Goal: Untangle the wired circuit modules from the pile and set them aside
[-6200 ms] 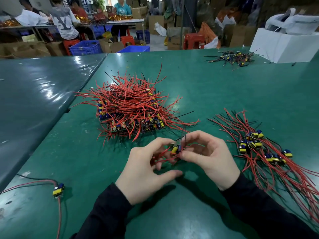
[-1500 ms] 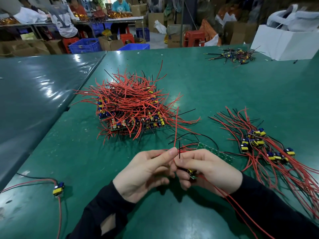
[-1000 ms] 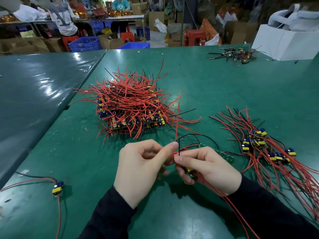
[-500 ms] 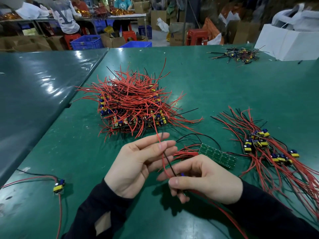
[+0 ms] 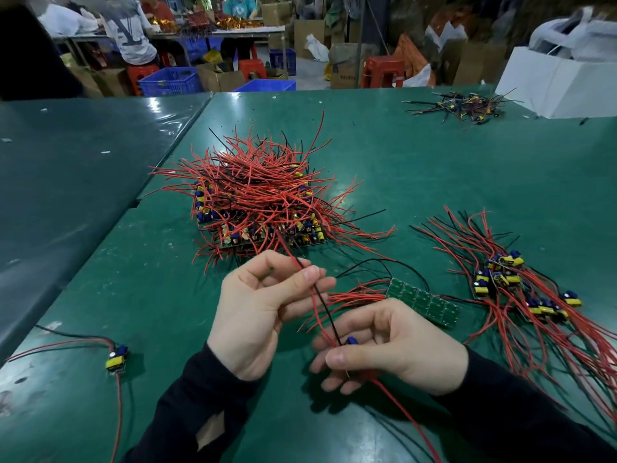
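Far left on the bench (image 5: 434, 162), one loose module (image 5: 116, 357) lies alone with its wires. Next, the left hand (image 5: 263, 309) is up, its grip apart, with the fingers nearly straight, and the red and black wires (image 5: 317, 295) run across its fingertips. The wires slant down and right to the small module (image 5: 350, 340) in the right hand (image 5: 397, 349), which pinches it tight; the module is mostly hidden, so I cannot tell which way it faces. Behind the hands sits the big pile (image 5: 263, 195), and one wire may still reach into it. A green board strip (image 5: 422, 302) lies just beside the right hand. The sorted bunch (image 5: 514, 289) lies to the right, nearer the right hand.
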